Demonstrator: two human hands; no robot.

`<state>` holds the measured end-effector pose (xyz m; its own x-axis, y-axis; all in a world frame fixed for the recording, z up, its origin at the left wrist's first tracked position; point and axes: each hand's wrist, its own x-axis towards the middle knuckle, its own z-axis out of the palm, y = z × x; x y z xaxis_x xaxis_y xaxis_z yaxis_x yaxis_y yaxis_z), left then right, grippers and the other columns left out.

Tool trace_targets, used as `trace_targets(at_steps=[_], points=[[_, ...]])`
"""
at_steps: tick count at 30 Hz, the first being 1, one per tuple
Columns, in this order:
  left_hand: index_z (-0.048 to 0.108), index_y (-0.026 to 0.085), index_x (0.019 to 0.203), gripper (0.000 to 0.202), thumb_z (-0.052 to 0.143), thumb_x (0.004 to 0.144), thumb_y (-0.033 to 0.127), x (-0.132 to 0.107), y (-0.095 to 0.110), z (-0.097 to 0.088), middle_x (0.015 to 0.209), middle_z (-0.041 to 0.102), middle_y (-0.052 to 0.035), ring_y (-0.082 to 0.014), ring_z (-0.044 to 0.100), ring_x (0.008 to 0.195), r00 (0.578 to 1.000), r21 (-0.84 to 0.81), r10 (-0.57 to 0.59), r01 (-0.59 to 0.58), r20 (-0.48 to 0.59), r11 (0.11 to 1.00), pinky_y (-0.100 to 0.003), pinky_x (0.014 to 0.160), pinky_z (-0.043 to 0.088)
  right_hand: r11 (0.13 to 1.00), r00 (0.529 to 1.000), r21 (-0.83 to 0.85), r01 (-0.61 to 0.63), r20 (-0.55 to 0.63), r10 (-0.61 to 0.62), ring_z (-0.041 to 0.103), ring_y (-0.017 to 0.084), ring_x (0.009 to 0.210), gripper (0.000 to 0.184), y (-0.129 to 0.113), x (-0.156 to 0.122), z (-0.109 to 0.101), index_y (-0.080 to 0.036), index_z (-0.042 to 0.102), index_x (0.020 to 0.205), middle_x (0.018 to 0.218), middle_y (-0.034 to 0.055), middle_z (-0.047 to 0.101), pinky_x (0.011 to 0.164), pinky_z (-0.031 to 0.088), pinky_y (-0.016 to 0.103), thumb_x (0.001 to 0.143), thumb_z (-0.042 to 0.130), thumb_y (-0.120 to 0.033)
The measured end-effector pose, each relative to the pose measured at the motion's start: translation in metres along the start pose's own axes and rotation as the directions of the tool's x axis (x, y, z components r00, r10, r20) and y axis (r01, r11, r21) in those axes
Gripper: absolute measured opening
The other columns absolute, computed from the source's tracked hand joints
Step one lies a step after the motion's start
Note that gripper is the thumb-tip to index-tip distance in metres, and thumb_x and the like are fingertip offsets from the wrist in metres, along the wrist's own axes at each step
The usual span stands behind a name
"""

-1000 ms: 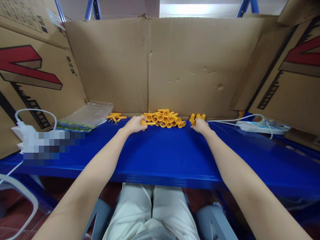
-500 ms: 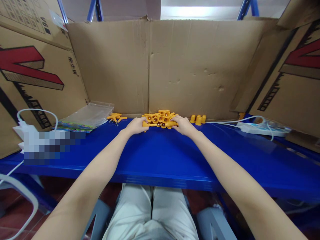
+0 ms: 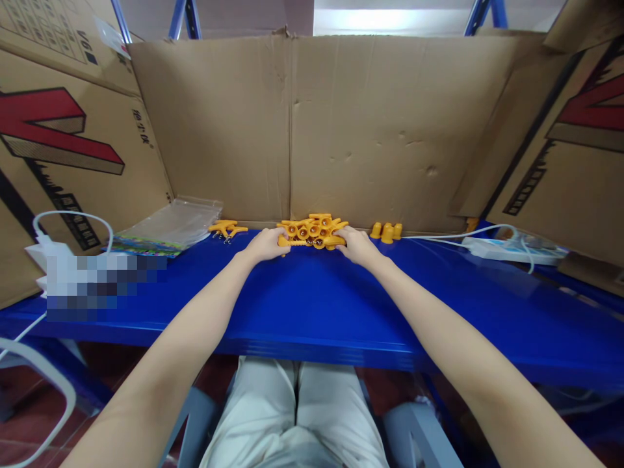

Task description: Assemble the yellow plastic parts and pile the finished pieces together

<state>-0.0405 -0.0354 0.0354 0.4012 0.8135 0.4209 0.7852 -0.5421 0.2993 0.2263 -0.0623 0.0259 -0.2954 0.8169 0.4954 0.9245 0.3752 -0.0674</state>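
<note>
A heap of small orange plastic parts [image 3: 312, 231] lies on the blue table [image 3: 312, 299] against the cardboard back wall. My left hand [image 3: 266, 245] rests at the heap's left end, its fingers curled round an orange piece. At the heap's right end my right hand [image 3: 355, 245] is closed on another orange piece. Three orange caps [image 3: 386, 231] stand upright just right of my right hand. Two orange T-shaped parts [image 3: 227, 228] lie to the left of my left hand.
A stack of clear plastic bags [image 3: 168, 227] lies at the left. White cables and a charger [image 3: 46, 250] sit at the far left. A white power strip [image 3: 507, 248] with its cord lies at the right. Cardboard walls [image 3: 365, 123] close in three sides.
My right hand left the three orange caps and moved left to the heap's right end, where it closed on a piece. My left hand stayed put.
</note>
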Motion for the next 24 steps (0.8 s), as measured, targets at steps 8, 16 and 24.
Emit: trace_targets(at_steps=[8, 16, 24], points=[[0.065, 0.017, 0.091, 0.028, 0.061, 0.068, 0.031, -0.002, 0.008, 0.001, 0.056, 0.059, 0.003, -0.0139, 0.05, 0.053, 0.999, -0.036, 0.043, -0.043, 0.012, 0.998, -0.025, 0.057, 0.033, 0.95, 0.982, 0.261, 0.172, -0.117, -0.146, 0.062, 0.025, 0.108, 0.03, -0.005, 0.006, 0.021, -0.018, 0.067, 0.11, 0.113, 0.0119, 0.066, 0.098, 0.044, 0.044, 0.08, 0.066, -0.017], [0.067, 0.018, 0.091, 0.027, 0.06, 0.069, 0.032, -0.002, 0.013, 0.003, 0.056, 0.058, 0.003, -0.0131, 0.049, 0.053, 0.998, -0.02, 0.058, -0.058, 0.014, 0.998, -0.025, 0.056, 0.033, 0.885, 0.994, 0.457, 0.088, -0.098, -0.048, 0.064, 0.024, 0.099, 0.04, -0.009, 0.005, 0.019, -0.016, 0.059, 0.116, 0.114, 0.0135, 0.064, 0.089, 0.05, 0.044, 0.078, 0.068, -0.025], [0.067, 0.017, 0.092, 0.028, 0.061, 0.069, 0.032, -0.001, 0.01, 0.004, 0.053, 0.057, 0.0039, -0.0126, 0.048, 0.052, 0.999, -0.039, 0.049, -0.049, -0.014, 0.998, -0.024, 0.055, 0.032, 0.581, 0.994, 0.807, -0.105, 0.096, 0.046, 0.066, 0.015, 0.08, 0.039, 0.001, 0.005, 0.015, -0.017, 0.056, 0.104, 0.11, 0.008, 0.061, 0.081, 0.055, 0.036, 0.069, 0.074, -0.02]])
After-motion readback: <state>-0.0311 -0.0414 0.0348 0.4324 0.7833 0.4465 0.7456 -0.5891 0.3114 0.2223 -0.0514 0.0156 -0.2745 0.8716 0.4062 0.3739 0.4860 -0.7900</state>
